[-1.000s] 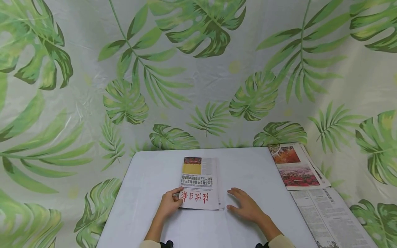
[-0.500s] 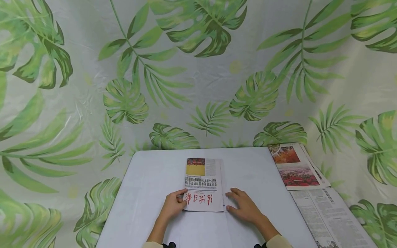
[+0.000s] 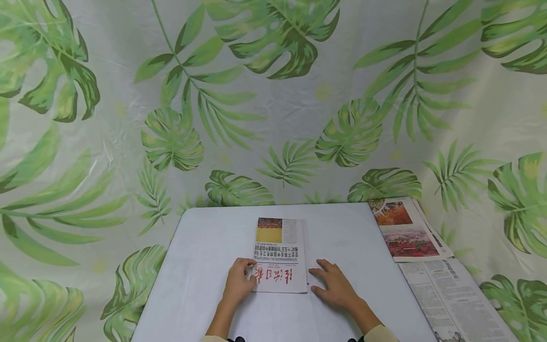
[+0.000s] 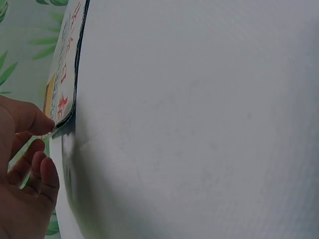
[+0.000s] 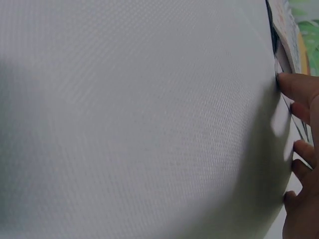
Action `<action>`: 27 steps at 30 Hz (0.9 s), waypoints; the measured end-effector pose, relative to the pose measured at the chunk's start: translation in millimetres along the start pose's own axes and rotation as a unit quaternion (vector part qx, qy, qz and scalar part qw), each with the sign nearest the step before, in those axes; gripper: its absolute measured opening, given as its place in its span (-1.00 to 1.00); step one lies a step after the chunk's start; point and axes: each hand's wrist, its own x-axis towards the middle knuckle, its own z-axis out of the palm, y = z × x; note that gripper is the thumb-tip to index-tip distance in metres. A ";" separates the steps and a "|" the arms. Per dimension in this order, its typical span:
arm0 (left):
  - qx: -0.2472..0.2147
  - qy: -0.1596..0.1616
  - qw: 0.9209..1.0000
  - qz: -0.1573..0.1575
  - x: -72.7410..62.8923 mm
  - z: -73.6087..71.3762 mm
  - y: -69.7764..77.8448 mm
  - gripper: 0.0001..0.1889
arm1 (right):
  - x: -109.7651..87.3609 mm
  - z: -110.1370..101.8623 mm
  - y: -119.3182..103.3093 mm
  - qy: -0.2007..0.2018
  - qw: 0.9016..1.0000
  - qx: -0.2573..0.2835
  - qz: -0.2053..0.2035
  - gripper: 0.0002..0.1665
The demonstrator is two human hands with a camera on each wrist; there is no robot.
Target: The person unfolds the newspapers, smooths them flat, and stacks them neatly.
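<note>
A folded newspaper [image 3: 280,255] lies on the white table in the head view, its red title towards me and a colour picture at its far end. My left hand [image 3: 239,281] is at its left edge, thumb and index fingertip against the fold. In the left wrist view the left thumb [image 4: 37,119] touches the corner of the folded newspaper [image 4: 65,74], with the other fingers loosely bent below. My right hand [image 3: 335,286] lies at the right edge, fingers spread. The right thumb [image 5: 298,85] meets the tabletop beside the paper in the right wrist view.
More newspapers [image 3: 453,299] lie at the table's right side, one with colour pictures [image 3: 406,232] on top and partly over the edge. A leaf-patterned sheet [image 3: 282,104] hangs behind the white table [image 3: 205,237].
The newspaper has shifted slightly right, and my left hand has followed with it. My right hand has stayed nearly in place, so the paper's right edge now lies at its fingertips.
</note>
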 end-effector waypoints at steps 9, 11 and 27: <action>0.040 -0.022 0.997 0.059 1.9 8.0 20.7 -0.65 | -0.4 6.5 1.8 0.025 1.000 0.014 0.005 -0.45; 0.034 -0.037 0.996 0.073 2.5 11.6 26.0 -0.67 | -0.3 7.1 2.7 0.025 0.999 0.017 0.011 -0.44; 0.061 -0.064 0.984 0.154 -2.5 63.2 62.4 -0.71 | -1.0 10.3 0.6 0.050 0.998 0.027 0.012 -0.46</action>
